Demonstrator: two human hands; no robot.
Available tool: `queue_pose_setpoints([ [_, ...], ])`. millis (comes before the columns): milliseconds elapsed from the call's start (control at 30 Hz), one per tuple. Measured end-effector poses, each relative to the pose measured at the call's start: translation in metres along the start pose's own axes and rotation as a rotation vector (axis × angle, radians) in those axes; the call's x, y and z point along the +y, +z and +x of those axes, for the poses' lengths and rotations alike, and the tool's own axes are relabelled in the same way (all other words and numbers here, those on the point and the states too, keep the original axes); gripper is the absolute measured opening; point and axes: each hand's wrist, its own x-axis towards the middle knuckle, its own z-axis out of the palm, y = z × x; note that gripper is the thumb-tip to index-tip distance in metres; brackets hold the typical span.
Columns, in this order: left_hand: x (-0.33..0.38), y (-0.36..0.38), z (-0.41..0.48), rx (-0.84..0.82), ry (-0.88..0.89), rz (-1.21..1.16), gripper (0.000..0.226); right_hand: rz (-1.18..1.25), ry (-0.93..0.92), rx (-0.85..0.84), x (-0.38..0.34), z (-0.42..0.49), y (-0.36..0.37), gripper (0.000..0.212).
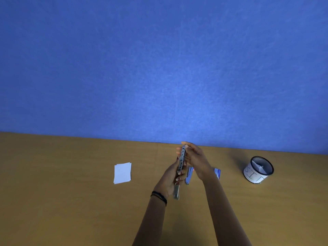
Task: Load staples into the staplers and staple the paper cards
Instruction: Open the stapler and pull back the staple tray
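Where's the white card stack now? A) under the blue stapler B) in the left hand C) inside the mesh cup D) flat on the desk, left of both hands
D: the card stack lies flat on the desk, apart from the left hand, which grips the metal stapler.

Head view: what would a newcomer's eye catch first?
The long silver metal stapler, held above the middle of the wooden table: the left hand grips its body, the right hand pinches its far end. Next, the white stack of paper cards to their left and the black mesh cup with a white label at far right.
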Motion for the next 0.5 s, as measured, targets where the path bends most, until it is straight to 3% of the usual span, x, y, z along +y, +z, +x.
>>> queue_pose_setpoints([
  [233, -0.002, 0.007, 0.002, 0.187, 0.116, 0.175, 0.039, 0.086, 0.129, 0.133, 0.003, 0.002, 0.017, 0.022],
  [500, -0.005, 0.006, 0.009, 0.241, 0.152, 0.309, 0.037, 0.222, 0.166, 0.181, 0.006, 0.006, 0.025, 0.019],
])
